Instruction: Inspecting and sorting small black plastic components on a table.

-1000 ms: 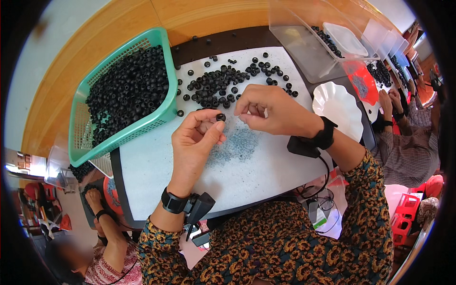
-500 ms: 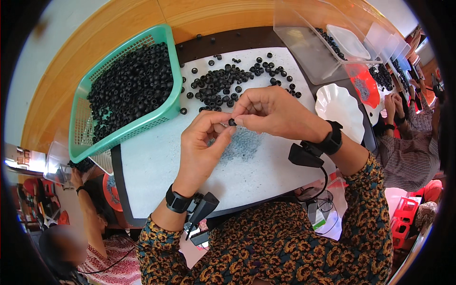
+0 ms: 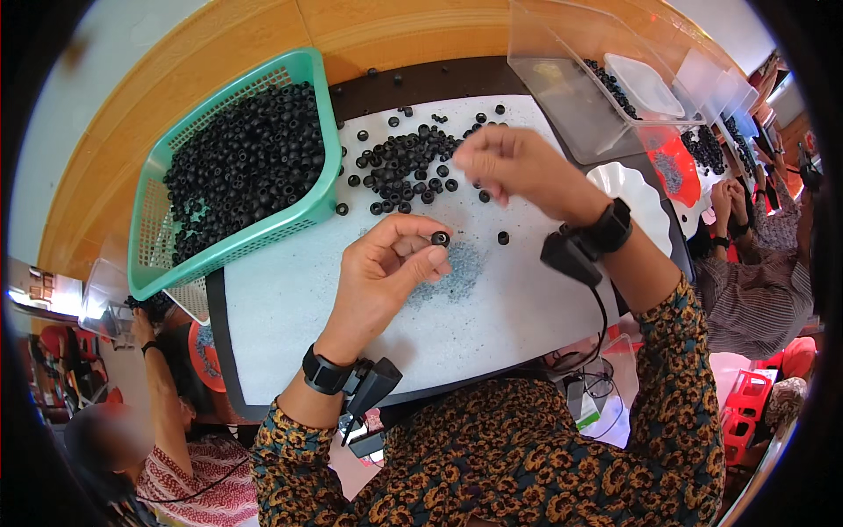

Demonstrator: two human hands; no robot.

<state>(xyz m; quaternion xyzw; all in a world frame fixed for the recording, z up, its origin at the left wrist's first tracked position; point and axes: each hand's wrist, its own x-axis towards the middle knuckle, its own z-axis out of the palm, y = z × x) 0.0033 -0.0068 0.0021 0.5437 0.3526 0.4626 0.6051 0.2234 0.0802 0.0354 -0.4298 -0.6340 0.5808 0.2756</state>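
Note:
Between the thumb and fingertips of my left hand point(image 3: 386, 262) sits a black bead point(image 3: 441, 238), its hole showing. My right hand point(image 3: 520, 171) is apart from it, by the right side of a loose pile of black beads point(image 3: 399, 165) on the white sheet point(image 3: 290, 307). Motion smears its fingers, so I cannot see whether it holds anything. One single black bead point(image 3: 503, 237) shows below my right hand. Tiny blue-grey grains point(image 3: 465, 274) are spread on the sheet beneath my left fingers.
A green basket point(image 3: 327, 114) full of black beads stands at the left. On the right are a white scalloped dish point(image 3: 654, 198) and a clear plastic box point(image 3: 562, 97). Co-workers sit on both sides, one with a patterned sleeve point(image 3: 198, 483).
My right hand has drawn away from the left, up and to the right toward the bead pile. The left hand keeps the black bead and has shifted slightly.

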